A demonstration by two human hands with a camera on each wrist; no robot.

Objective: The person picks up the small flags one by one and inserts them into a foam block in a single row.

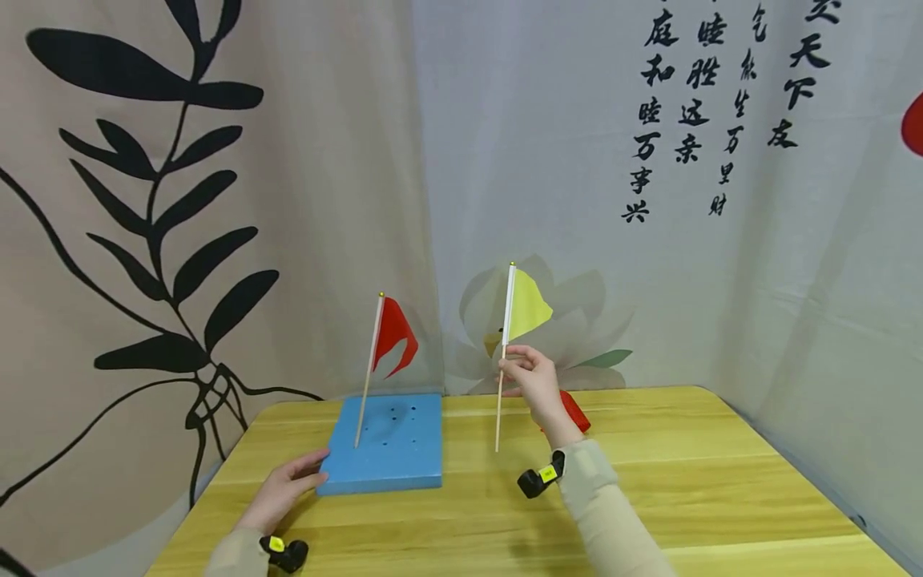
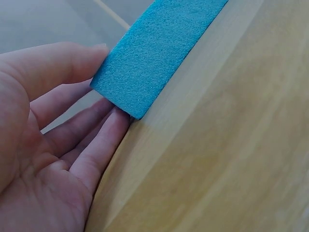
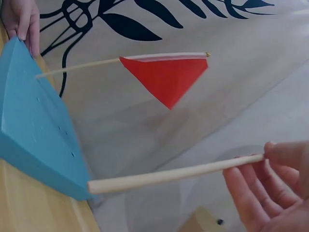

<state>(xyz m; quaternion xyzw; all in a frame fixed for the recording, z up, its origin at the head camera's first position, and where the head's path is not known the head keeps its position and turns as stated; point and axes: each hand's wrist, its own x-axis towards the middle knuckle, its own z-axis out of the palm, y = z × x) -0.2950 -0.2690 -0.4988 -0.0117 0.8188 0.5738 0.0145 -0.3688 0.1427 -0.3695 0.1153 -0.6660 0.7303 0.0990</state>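
A blue foam block with several small holes lies on the table's left part. My left hand touches its left edge; in the left wrist view the thumb and fairly straight fingers rest against the block's corner. A small red flag stands in the block, its wooden stick tilted slightly. To the right of the block, my right hand pinches the wooden stick of a yellow flag between thumb and fingertips. The flag is upright, and its stick's lower end is apart from the block.
A red object, partly hidden by the right forearm, lies on the wooden table. Behind the table hangs a printed curtain with leaves and writing. Each wrist wears a black camera.
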